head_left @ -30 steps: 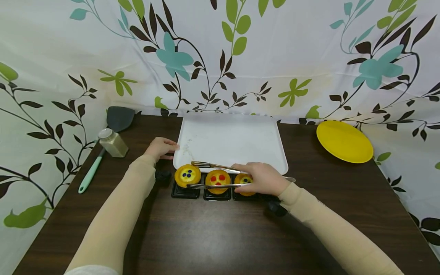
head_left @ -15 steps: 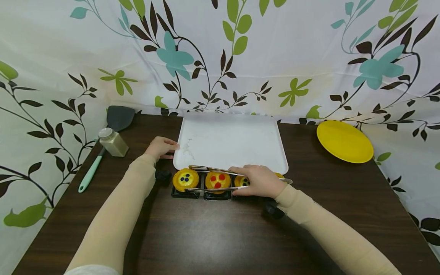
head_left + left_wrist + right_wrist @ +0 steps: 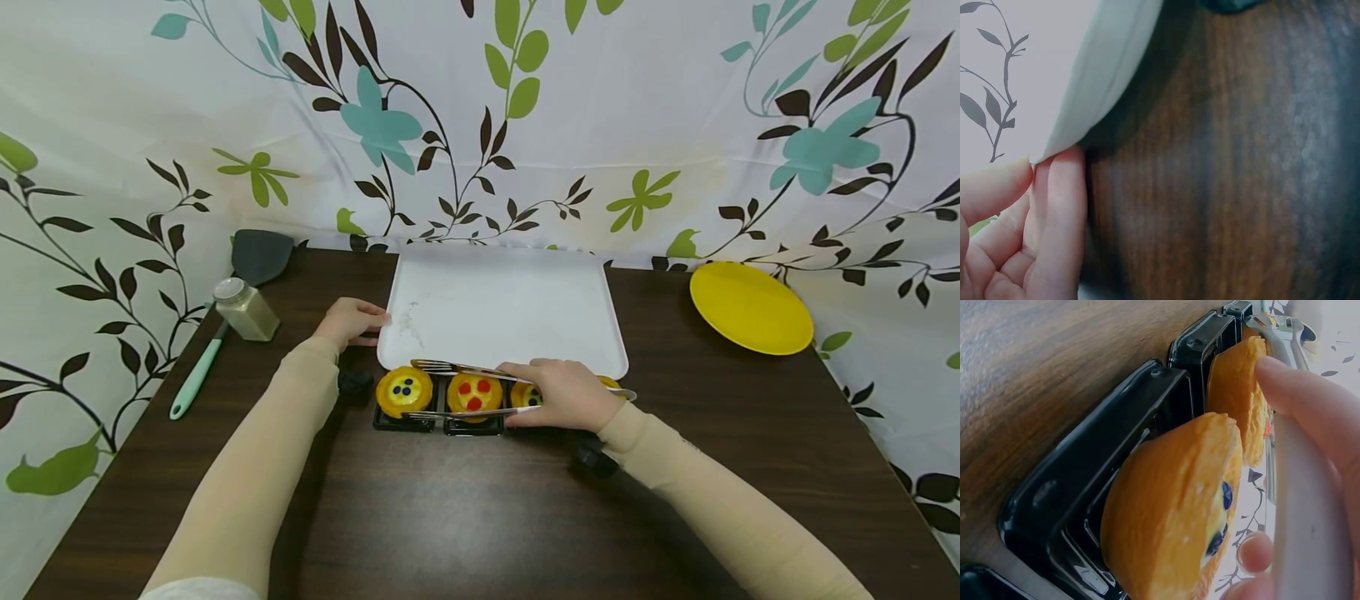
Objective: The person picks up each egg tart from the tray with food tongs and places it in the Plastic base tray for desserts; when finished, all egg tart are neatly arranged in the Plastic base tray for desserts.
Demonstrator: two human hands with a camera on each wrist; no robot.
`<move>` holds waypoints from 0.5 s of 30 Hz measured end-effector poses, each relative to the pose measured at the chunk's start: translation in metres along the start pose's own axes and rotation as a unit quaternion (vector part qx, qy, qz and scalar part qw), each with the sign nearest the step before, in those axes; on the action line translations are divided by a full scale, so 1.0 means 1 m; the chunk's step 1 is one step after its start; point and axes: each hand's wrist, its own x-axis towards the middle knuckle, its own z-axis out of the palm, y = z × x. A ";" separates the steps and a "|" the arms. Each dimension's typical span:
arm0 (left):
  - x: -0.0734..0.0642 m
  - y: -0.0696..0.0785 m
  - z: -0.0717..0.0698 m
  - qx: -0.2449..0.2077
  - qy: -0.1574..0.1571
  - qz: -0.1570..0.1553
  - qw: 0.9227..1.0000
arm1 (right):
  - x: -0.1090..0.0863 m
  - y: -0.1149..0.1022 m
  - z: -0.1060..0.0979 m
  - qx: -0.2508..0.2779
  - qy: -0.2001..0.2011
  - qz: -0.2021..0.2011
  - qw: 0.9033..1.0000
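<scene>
My left hand (image 3: 349, 322) pinches the left rim of a white tray (image 3: 495, 308) between thumb and fingers; the left wrist view shows the thumb (image 3: 991, 190) on top of the edge. My right hand (image 3: 570, 393) holds metal tongs (image 3: 468, 369). Their two tips stand either side of the leftmost tart (image 3: 405, 392), which has blue dots, over a black plastic tray (image 3: 402, 426). A tart with red pieces (image 3: 474, 393) lies between the tong arms in the middle tray. Partly under my right hand sits another blue-dotted tart (image 3: 1160, 506). One more tart (image 3: 611, 384) peeks out behind that hand.
A yellow plate (image 3: 752, 308) lies at the back right. To the left are a spatula with a green handle (image 3: 198, 377) and a jar of pale powder (image 3: 249, 314). A patterned cloth (image 3: 525, 167) hangs behind the table (image 3: 465, 517).
The right hand and tongs have shifted slightly left and toward me. The leftmost tart has moved slightly left and down over its black tray. My left hand has stayed on the white tray's rim.
</scene>
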 end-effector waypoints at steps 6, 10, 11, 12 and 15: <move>-0.002 0.000 0.001 -0.002 0.003 0.005 1.000 | 0.001 -0.001 0.001 -0.005 0.000 0.002 1.000; -0.002 -0.001 0.001 -0.002 0.005 0.008 1.000 | 0.001 -0.001 0.001 -0.008 -0.001 0.006 1.000; -0.002 -0.001 0.001 -0.003 0.005 0.009 1.000 | 0.001 -0.001 0.000 -0.008 -0.001 0.007 1.000; -0.003 -0.001 0.001 -0.002 0.004 0.010 1.000 | 0.001 -0.001 0.000 -0.008 -0.002 0.008 1.000; -0.003 0.000 0.001 -0.002 0.003 0.011 1.000 | 0.001 0.000 -0.001 -0.010 -0.002 0.009 1.000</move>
